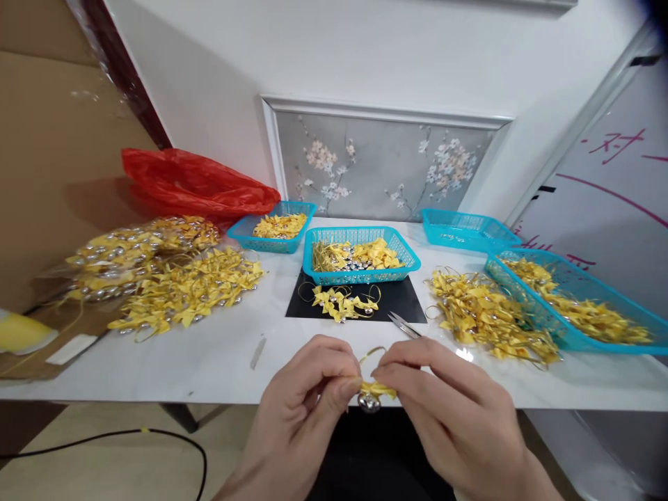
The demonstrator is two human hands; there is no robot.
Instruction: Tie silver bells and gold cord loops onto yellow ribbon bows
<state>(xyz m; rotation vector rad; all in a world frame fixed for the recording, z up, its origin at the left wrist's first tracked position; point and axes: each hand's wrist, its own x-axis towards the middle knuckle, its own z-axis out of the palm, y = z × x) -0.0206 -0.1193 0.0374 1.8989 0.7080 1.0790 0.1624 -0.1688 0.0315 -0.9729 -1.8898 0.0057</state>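
Between my two hands, just over the table's front edge, is a yellow ribbon bow with a silver bell (369, 401) hanging under it and a thin loop of cord above. My left hand (313, 396) pinches the bow's left side between thumb and forefinger. From the other side, my right hand (449, 396) grips the bow's right end with its fingertips. Beyond them, several finished-looking bows with bells (342, 304) lie on a black mat (300, 300). Small scissors (404, 325) rest at the mat's right front corner.
A blue basket (362, 276) of bows and bells stands on the mat's back part. Piles of bows lie left (193, 289) and right (480, 313). More blue baskets (589, 327) stand right and behind. A red plastic bag (198, 184) is at back left.
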